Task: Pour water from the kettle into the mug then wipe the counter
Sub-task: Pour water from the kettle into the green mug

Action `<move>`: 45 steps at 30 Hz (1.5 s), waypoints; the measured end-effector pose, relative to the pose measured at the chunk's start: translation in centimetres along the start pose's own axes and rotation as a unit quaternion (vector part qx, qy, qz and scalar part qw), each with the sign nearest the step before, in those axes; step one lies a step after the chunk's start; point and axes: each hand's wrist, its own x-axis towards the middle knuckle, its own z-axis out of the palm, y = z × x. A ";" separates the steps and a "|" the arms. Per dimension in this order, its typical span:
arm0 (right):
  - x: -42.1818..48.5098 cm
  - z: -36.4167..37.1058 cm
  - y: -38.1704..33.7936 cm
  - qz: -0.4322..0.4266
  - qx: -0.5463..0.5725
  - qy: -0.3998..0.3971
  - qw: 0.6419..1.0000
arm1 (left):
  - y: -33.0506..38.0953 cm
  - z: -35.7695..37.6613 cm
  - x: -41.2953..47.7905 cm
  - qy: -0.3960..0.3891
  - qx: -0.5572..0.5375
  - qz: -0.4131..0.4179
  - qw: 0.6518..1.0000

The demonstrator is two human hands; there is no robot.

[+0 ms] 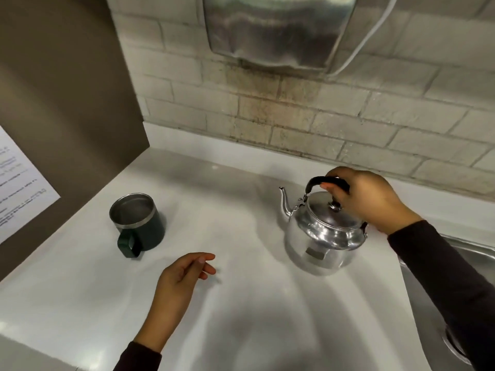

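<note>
A shiny steel kettle [322, 231] stands upright on the white counter [241, 303], right of centre, spout pointing left. My right hand [369, 199] is wrapped around its black handle above the lid. A dark green mug [139, 226] with a steel inside stands to the left, its handle facing me; I cannot tell whether anything is in it. My left hand [179, 285] hovers low over the counter between mug and kettle, fingers loosely apart, holding nothing.
A steel sink [455, 277] with a drain lies at the right edge. A metal dispenser [278, 28] hangs on the tiled wall above. A brown side panel [61, 89] with a printed sheet [18, 183] bounds the counter on the left.
</note>
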 end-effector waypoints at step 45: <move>8.2 2.4 -32.4 -0.204 -0.087 -0.185 0.957 | -1.6 -16.6 4.7 -0.046 -0.104 0.001 0.994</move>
